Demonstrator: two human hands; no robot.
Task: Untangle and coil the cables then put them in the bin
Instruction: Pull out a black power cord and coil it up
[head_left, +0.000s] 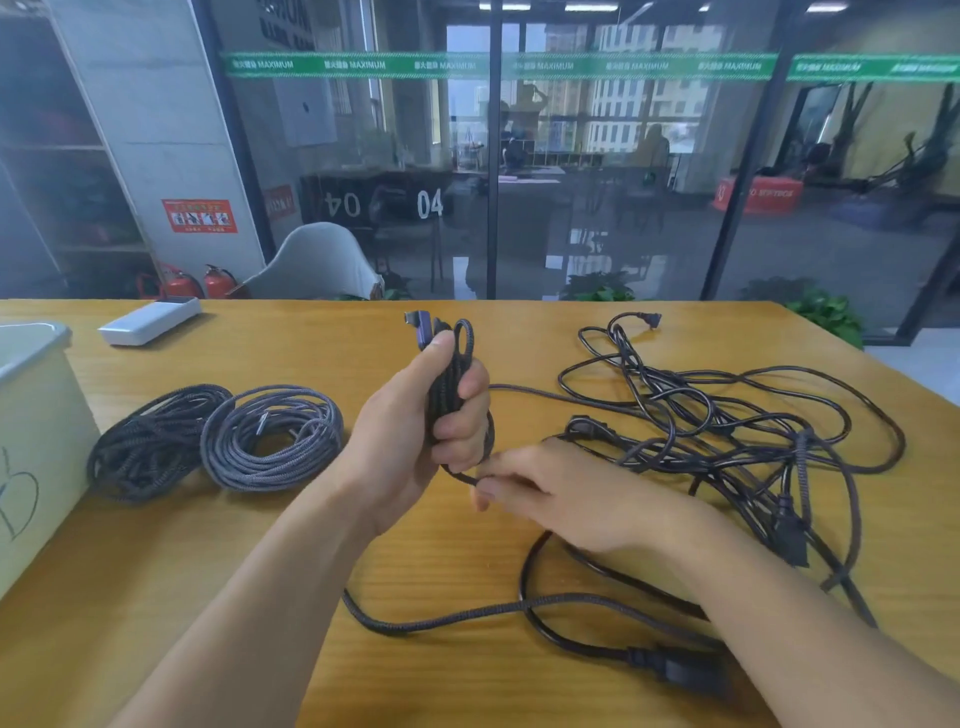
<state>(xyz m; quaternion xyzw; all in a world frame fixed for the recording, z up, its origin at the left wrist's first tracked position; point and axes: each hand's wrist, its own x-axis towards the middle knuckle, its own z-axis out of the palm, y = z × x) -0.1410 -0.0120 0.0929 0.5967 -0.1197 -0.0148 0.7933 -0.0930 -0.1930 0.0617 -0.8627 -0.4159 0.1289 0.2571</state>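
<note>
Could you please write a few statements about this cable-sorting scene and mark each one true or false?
1. The left hand grips a partly wound braided cable. True.
2. The right hand lies flat on the table, touching nothing. False: it pinches the braided cable just below the left hand.
3. Two finished coils lie on the table beside the white bin. True.
4. The tangled cables already sit inside the bin. False: they lie on the table at right.

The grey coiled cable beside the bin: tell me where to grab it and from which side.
Grip the grey coiled cable across its near rim, coming from above, fingers through the open centre. It lies flat on the table, and the black coil crowds its left side.
</note>
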